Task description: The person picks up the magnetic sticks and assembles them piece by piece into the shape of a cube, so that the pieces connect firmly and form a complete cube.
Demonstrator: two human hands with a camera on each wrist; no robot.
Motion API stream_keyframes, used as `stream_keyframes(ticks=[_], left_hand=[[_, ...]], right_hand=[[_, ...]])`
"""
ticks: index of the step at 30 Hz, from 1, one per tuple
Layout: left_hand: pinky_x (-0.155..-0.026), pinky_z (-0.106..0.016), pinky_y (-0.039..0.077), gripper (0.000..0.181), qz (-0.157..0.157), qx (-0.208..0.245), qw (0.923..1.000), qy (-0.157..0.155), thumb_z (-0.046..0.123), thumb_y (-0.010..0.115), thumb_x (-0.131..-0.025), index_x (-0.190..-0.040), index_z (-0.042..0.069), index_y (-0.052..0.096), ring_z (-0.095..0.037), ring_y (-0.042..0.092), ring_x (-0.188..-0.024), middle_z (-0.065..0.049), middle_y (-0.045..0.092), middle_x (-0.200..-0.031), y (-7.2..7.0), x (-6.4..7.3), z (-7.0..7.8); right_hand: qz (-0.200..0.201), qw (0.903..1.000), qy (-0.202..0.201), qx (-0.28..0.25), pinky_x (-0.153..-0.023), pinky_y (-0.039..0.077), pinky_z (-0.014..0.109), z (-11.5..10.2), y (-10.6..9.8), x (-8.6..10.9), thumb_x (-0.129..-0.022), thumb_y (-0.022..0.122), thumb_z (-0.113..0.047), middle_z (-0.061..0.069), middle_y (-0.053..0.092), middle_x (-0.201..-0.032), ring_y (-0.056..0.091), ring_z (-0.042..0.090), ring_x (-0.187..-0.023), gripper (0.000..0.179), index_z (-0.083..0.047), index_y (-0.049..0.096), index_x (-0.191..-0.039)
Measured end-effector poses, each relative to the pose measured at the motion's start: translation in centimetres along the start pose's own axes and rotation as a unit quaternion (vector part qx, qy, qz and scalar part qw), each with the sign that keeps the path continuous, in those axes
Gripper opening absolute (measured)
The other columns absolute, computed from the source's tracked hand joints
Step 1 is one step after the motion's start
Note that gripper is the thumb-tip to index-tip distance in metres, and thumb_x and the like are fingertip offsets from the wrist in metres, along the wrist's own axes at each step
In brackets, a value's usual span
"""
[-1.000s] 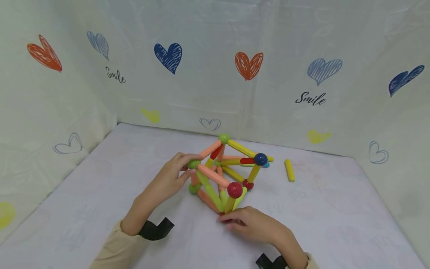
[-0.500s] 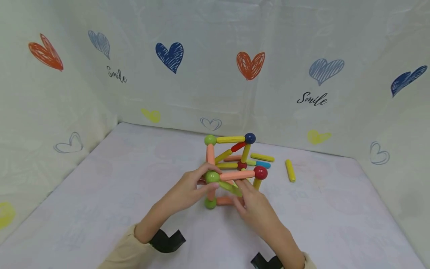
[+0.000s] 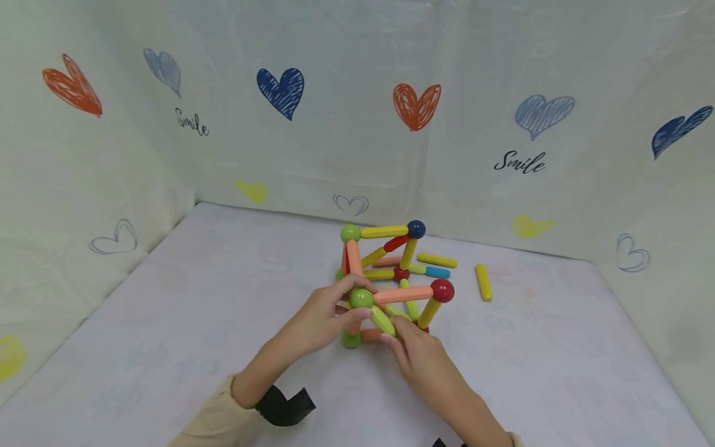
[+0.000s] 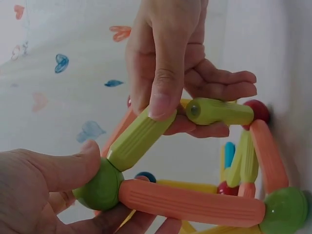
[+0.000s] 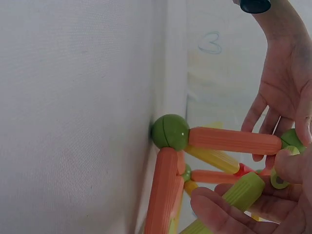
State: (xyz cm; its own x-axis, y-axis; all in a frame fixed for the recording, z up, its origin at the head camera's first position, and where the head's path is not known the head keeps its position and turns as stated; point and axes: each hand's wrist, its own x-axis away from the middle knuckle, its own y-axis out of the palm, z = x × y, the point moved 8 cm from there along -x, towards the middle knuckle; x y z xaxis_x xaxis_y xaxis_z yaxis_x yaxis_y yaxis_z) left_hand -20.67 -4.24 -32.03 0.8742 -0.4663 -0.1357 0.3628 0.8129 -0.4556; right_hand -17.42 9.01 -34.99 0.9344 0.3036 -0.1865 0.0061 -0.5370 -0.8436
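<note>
Sticks and balls form a box-like frame in the head view. My left hand (image 3: pixel 315 323) holds its near top green ball (image 3: pixel 362 298) between thumb and fingers. From that ball a lime-green stick (image 4: pixel 141 139) slants down, and my right hand (image 3: pixel 429 360) pinches its lower end. Another lime-green stick (image 4: pixel 222 111) lies beside my right fingers in the left wrist view. Its near end is free, while its far end meets a red ball (image 4: pixel 257 111). A salmon stick (image 3: pixel 403 294) links the held ball to another red ball (image 3: pixel 442 290). My right hand partly hides the lower front edge.
Loose yellow sticks (image 3: pixel 483 282) lie right of the frame. A blue-ended stick (image 3: pixel 438 272) lies behind it, near another yellow stick (image 3: pixel 437 260). The white table (image 3: pixel 536 360) meets a heart-printed backdrop (image 3: pixel 346 155) at its back edge.
The frame has turned from a skewed stance to a squarer one. My right hand has left the bottom front corner and now pinches the lime-green stick. The left hand has moved right, still holding the green ball.
</note>
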Motion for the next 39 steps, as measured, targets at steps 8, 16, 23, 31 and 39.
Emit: stream_keyframes(ticks=[8,16,23,31,39], left_hand=[[-0.085,-0.036,0.052,0.029,0.026,-0.035,0.9990,-0.012,0.011,0.061,-0.089,-0.116,0.018,0.050,-0.018,0.060,-0.099,-0.007,0.062,-0.112,-0.9,0.2,-0.2],[-0.083,-0.036,0.052,0.030,0.029,-0.031,0.9986,-0.032,0.011,0.062,-0.089,-0.115,0.018,0.050,-0.021,0.061,-0.100,-0.006,0.062,-0.114,-1.2,0.3,-0.2],[-0.079,-0.035,0.053,0.030,0.037,-0.022,0.9976,-0.054,0.010,0.063,-0.088,-0.114,0.018,0.051,-0.024,0.061,-0.100,-0.006,0.061,-0.117,-1.5,0.3,-0.4],[-0.080,-0.036,0.053,0.028,0.037,-0.023,0.9980,-0.047,0.012,0.062,-0.088,-0.114,0.016,0.052,-0.026,0.062,-0.102,-0.009,0.061,-0.118,-1.5,0.3,-0.4],[-0.080,-0.036,0.053,0.031,0.035,-0.007,0.9982,-0.049,0.009,0.062,-0.088,-0.115,0.017,0.051,-0.027,0.061,-0.104,-0.009,0.057,-0.124,-1.3,0.5,-0.5]], right_hand=[[-0.075,0.9954,-0.055,0.023,-0.072,0.054,0.022,-0.6,0.8,1.2,-0.091,0.058,-0.023,-0.006,0.063,-0.093,0.057,0.002,-0.075,0.027,-0.014,0.051,-0.116],[-0.170,0.9766,0.038,-0.126,-0.061,0.045,0.023,3.5,0.8,3.3,-0.097,0.046,-0.033,-0.004,0.050,-0.081,0.048,0.004,-0.070,0.024,-0.011,0.050,-0.107],[-0.192,0.8489,0.199,-0.450,-0.058,0.043,0.020,8.1,1.5,4.7,-0.099,0.039,-0.039,0.002,0.048,-0.088,0.050,0.011,-0.069,0.036,-0.005,0.044,-0.107],[-0.260,0.8415,0.035,-0.472,-0.066,0.042,0.020,3.1,1.9,4.2,-0.102,0.032,-0.022,0.007,0.046,-0.091,0.046,0.008,-0.073,0.031,0.005,0.042,-0.113],[-0.235,0.8901,-0.083,-0.382,-0.074,0.040,0.022,0.4,3.6,0.2,-0.101,0.038,-0.018,0.018,0.049,-0.095,0.045,0.022,-0.086,0.025,0.004,0.047,-0.111]])
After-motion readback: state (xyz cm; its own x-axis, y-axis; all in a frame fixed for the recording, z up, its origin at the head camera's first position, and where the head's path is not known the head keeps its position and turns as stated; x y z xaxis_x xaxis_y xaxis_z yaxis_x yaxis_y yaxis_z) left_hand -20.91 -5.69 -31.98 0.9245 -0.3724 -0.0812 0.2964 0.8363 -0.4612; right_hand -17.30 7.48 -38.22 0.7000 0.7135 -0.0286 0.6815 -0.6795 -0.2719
